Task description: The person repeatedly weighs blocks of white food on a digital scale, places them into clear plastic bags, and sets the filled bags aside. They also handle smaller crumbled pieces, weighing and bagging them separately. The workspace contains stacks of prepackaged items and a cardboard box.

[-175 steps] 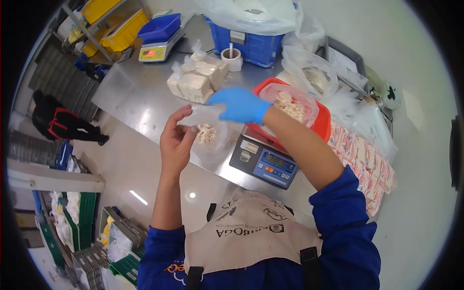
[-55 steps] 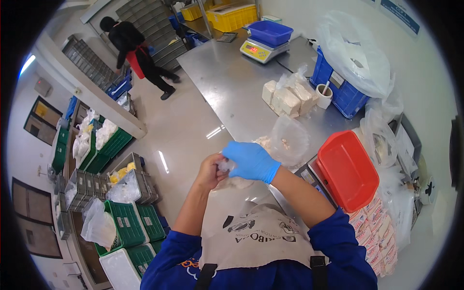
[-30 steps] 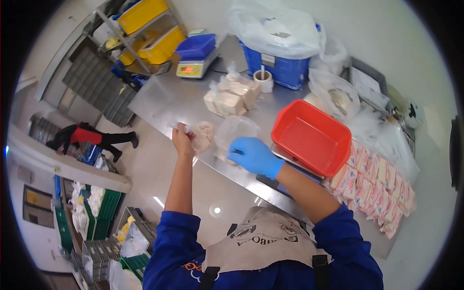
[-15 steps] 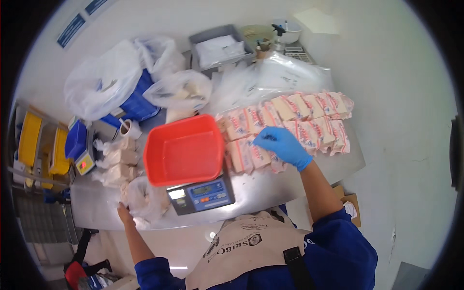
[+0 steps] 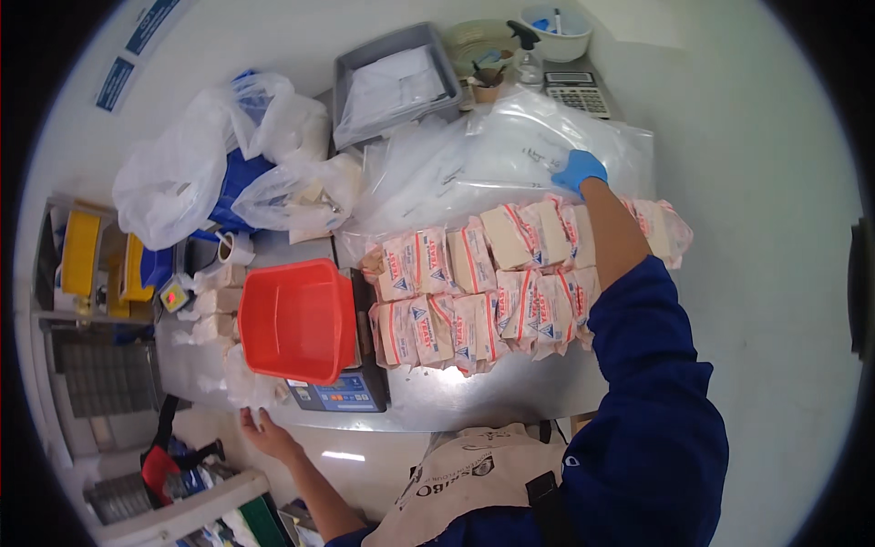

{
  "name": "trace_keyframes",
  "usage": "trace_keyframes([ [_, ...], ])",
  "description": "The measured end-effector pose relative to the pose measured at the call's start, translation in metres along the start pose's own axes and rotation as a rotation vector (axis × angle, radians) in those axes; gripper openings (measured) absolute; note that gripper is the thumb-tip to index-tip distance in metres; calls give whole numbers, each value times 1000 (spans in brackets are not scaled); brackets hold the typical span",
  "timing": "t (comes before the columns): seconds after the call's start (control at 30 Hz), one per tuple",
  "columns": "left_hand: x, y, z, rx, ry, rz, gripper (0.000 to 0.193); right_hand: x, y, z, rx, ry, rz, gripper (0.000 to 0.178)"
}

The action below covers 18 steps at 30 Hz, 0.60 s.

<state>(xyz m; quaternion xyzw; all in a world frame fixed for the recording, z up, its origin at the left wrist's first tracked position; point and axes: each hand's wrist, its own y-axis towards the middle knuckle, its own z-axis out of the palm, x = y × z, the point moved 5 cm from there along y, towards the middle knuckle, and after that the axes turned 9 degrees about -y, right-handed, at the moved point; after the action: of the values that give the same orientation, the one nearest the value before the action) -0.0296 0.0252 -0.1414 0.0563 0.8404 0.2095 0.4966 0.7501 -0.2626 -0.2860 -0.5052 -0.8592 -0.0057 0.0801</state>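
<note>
My right hand point(image 5: 581, 171), in a blue glove, is at the stack of clear plastic bags point(image 5: 488, 164) along the back of the table. Its fingertips are too small and hidden to show whether they grip a bag. At the front left edge my bare left hand point(image 5: 269, 438) has its fingers apart and holds nothing, close to a clear bag point(image 5: 251, 381). A red plastic tub point(image 5: 299, 319) sits on a digital scale point(image 5: 339, 397). Right of it lie two rows of paper-wrapped yeast blocks point(image 5: 456, 333), partly hidden by my right forearm.
Behind stand a grey bin point(image 5: 343, 91), a spray bottle point(image 5: 527, 68), a calculator point(image 5: 577, 94) and a white bowl point(image 5: 557, 36). Bagged blue containers point(image 5: 244, 182), a paper roll point(image 5: 234, 248), wrapped blocks point(image 5: 217, 301) and a smaller scale point(image 5: 173, 295) fill the steel table's left.
My right hand has moved from above the yeast blocks back to the plastic bags. My left hand has come away from the clear bag, its fingers spread. The view has shifted.
</note>
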Motion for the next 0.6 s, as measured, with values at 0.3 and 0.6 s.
trace_keyframes([
  [0.3, -143, -89, 75, 418, -387, 24, 21, -19, 35, -82, -230, 154, -132, 32],
  [0.6, -214, -195, 132, 1182, -543, 8, 24, 59, -129, -163, -371, 569, -511, 27],
])
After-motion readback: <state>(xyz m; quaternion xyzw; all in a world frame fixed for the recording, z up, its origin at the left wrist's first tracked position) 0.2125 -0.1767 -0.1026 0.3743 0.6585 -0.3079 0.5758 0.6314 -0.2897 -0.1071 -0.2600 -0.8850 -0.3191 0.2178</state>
